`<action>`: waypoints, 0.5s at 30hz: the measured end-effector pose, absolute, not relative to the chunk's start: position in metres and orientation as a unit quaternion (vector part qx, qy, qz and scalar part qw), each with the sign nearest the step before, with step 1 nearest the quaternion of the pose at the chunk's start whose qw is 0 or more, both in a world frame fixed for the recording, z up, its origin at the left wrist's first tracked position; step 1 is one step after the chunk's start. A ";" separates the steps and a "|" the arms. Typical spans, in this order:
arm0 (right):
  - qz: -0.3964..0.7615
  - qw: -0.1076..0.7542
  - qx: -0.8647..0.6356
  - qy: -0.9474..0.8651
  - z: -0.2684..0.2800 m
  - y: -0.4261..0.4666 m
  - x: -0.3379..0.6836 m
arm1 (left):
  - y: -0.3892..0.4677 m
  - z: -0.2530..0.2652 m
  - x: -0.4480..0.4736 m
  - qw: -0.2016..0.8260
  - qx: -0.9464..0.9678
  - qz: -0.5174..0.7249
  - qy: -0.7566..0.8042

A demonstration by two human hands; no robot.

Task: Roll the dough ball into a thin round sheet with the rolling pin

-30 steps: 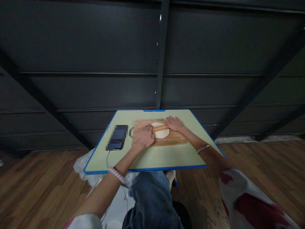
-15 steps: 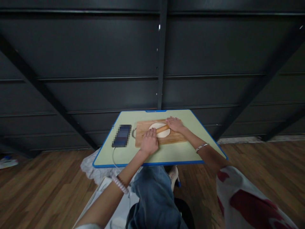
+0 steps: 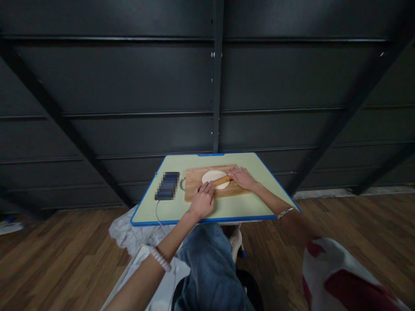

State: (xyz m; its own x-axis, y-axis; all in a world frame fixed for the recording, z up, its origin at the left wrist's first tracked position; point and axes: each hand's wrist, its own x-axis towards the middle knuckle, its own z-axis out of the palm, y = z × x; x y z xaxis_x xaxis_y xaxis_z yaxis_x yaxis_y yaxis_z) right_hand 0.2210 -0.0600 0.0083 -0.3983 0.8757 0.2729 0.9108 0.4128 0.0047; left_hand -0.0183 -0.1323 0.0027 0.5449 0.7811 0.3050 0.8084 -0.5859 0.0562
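A wooden rolling pin [image 3: 222,180] lies slantwise across a flat, round sheet of pale dough [image 3: 211,176]. Under the dough is a wooden cutting board [image 3: 193,173] with a metal ring handle [image 3: 182,183] at its left end. My left hand [image 3: 202,201] is closed over the pin's near left end, the fingers hiding that end. At the far right end, my right hand [image 3: 242,178] presses on the pin with its fingers over it. Some of the dough shows beyond the pin and a smaller part on the near side.
The board rests on a small light-green table [image 3: 175,211] with a blue rim. Left of it lies a blurred dark phone-like device [image 3: 167,185] with a white cable [image 3: 157,211]. Crumpled white material [image 3: 125,231] sits below on the left. A dark panelled wall [image 3: 145,86] stands behind.
Both hands and the rolling pin have shifted toward me across the dough, and more dough shows beyond the pin. The camera view has tilted slightly upward.
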 end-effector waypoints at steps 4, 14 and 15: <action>-0.065 0.132 -0.551 -0.821 0.007 -0.075 0.224 | -0.137 0.002 -0.018 0.051 -0.887 -0.151 -0.432; -0.042 0.148 -0.556 -0.817 0.003 -0.108 0.233 | -0.097 0.015 -0.027 0.060 -0.888 -0.117 -0.441; -0.046 0.146 -0.557 -0.816 0.003 -0.110 0.233 | -0.093 0.014 -0.029 0.060 -0.892 -0.115 -0.434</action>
State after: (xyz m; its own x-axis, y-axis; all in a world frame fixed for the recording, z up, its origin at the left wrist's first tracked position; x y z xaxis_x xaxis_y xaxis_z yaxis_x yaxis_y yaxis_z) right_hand 0.2333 -0.1098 0.0029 -0.3371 0.8957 0.2899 0.9224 0.3759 -0.0888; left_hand -0.0294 -0.0933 0.0141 0.5975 0.7596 0.2568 0.7873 -0.6166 -0.0079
